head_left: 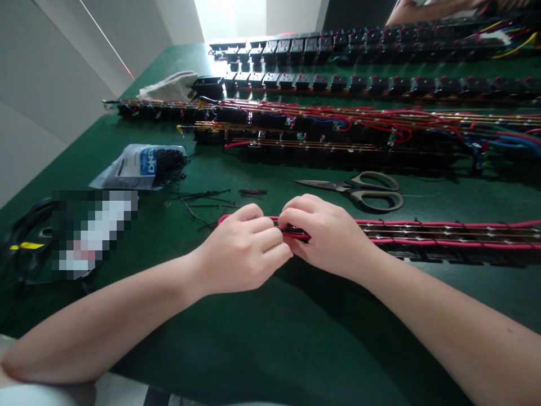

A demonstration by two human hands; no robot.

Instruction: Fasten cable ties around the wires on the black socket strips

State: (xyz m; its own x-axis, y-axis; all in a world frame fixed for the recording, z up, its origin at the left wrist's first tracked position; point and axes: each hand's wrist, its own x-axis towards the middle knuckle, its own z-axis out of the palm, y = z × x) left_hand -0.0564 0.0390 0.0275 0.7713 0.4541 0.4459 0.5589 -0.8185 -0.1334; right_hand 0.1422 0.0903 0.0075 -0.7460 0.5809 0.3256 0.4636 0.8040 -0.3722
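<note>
A long, narrow socket strip (pixel 448 232) lies across the table, its open side facing up. Bare copper-coloured rods run along it, with a red wire (pixel 473 245) along each edge, bound by black cable ties. At the strip's left end, my left hand (pixel 243 251) is closed with its fingers curled over the red wire. Touching its fingertips, my right hand (pixel 323 231) is bent round the wire and strip in a pinch. Whether a cable tie is between the fingers is hidden. Beyond my right hand lie scissors (pixel 372 194) with dark and grey handles.
Loose black cable ties (pixel 207 194) lie beyond my left hand, near an opened bag of ties (pixel 139 166). Black cables (pixel 25 248) sit at far left. Several wired strips (pixel 321 121) and socket rows (pixel 338 83) span the green table's back. Another person's arm (pixel 431 10) shows at top right.
</note>
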